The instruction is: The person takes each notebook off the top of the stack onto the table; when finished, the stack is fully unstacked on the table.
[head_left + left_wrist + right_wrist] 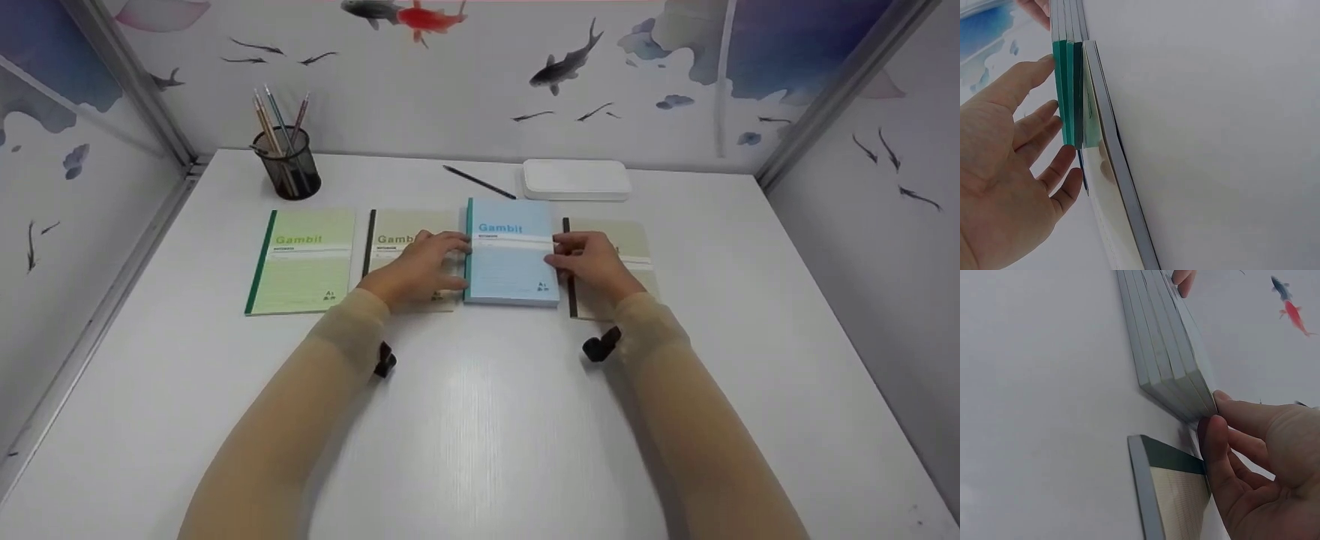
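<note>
A stack of blue Gambit notebooks [510, 255] with teal spines lies in the middle of the white table [480, 420]. My left hand [450, 259] lies over a beige notebook [397, 232] and touches the stack's spine side with nearly straight fingers [1044, 115]. The teal spines [1069, 84] show clearly in the left wrist view. My right hand [559, 255] holds the stack's right edge [1168, 343], thumb [1212, 439] at its lower corner and fingers over the top. Under that hand lies a second beige notebook [1176, 495] with a black spine.
A green notebook [301, 261] lies at the left end of the row. Behind stand a black mesh pen holder [289, 172] with pencils, a black pen [478, 182] and a flat white box [576, 180]. Fish-patterned partition walls enclose three sides.
</note>
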Action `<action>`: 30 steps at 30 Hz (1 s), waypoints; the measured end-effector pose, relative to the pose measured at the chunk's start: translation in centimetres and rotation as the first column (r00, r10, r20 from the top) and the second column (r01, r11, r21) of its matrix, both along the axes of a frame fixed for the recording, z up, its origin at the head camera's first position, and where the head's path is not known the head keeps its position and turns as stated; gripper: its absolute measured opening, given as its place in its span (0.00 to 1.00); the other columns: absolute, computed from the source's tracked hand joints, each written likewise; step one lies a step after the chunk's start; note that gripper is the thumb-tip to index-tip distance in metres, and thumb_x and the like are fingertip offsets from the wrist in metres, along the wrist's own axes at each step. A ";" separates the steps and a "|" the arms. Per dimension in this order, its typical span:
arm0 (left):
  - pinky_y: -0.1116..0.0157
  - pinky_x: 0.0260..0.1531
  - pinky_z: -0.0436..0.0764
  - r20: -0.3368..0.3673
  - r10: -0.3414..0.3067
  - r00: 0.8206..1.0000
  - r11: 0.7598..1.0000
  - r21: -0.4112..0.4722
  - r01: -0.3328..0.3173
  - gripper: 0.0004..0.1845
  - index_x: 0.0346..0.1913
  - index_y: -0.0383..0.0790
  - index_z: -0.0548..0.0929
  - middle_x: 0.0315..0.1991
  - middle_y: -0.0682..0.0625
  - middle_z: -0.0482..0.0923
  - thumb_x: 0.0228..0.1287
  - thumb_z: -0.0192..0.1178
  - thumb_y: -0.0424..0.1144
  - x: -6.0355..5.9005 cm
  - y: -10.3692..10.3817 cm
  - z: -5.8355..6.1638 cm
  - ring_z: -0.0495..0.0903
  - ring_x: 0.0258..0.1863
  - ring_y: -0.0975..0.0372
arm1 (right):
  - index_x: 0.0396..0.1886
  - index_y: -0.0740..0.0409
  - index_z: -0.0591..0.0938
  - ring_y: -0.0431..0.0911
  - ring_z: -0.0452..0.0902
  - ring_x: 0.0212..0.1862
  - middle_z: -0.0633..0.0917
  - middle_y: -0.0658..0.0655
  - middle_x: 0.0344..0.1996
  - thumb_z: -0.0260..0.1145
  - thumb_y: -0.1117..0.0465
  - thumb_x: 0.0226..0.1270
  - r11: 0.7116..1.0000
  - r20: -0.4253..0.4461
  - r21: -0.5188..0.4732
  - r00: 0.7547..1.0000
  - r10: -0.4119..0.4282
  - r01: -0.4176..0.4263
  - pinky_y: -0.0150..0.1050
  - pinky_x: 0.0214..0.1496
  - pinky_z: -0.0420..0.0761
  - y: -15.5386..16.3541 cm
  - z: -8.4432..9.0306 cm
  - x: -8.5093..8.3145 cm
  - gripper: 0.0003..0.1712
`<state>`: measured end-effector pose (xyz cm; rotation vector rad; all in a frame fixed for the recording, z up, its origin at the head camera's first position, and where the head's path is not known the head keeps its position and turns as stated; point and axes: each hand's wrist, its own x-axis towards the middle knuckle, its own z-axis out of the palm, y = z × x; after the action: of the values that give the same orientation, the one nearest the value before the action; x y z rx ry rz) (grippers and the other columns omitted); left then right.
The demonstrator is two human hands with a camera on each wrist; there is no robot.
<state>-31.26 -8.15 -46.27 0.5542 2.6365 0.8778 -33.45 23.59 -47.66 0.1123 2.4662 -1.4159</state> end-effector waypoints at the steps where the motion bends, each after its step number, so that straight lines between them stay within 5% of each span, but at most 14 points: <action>1: 0.55 0.77 0.63 0.000 0.001 1.000 1.000 0.003 -0.001 0.35 0.74 0.53 0.73 0.79 0.62 0.60 0.66 0.71 0.52 0.0 0.0 0.0 0.57 0.74 0.59 | 0.72 0.51 0.76 0.48 0.80 0.52 0.80 0.56 0.56 0.72 0.56 0.71 1.000 0.002 0.000 1.000 -0.002 0.002 0.36 0.54 0.84 0.0 0.0 0.0 0.31; 8: 0.57 0.74 0.66 -0.015 0.017 1.000 1.000 0.015 -0.016 0.34 0.72 0.54 0.75 0.78 0.64 0.62 0.64 0.72 0.51 0.0 -0.1 -0.2 0.59 0.72 0.61 | 0.73 0.50 0.75 0.48 0.77 0.55 0.79 0.55 0.56 0.72 0.56 0.71 1.000 0.004 0.014 1.000 0.000 0.000 0.38 0.58 0.82 0.0 0.0 0.1 0.32; 17: 0.57 0.74 0.66 -0.035 0.006 0.999 1.000 0.004 -0.006 0.37 0.74 0.50 0.74 0.78 0.59 0.63 0.63 0.73 0.51 -0.3 0.1 0.2 0.59 0.72 0.59 | 0.71 0.54 0.76 0.47 0.80 0.50 0.80 0.57 0.58 0.69 0.58 0.73 0.999 -0.016 -0.026 1.000 0.018 -0.019 0.33 0.50 0.84 0.3 -0.1 0.0 0.29; 30: 0.55 0.75 0.67 0.026 0.042 0.999 0.999 0.011 -0.042 0.43 0.77 0.54 0.69 0.77 0.60 0.63 0.61 0.75 0.52 -0.5 0.1 -0.2 0.61 0.72 0.60 | 0.72 0.48 0.76 0.47 0.79 0.52 0.81 0.55 0.56 0.71 0.55 0.72 0.999 0.016 -0.032 0.999 -0.042 0.043 0.33 0.52 0.83 0.9 0.3 0.0 0.30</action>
<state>-31.72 -8.03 -46.42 0.4888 2.6301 0.9074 -33.44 24.47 -47.38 0.1689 2.4415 -1.4656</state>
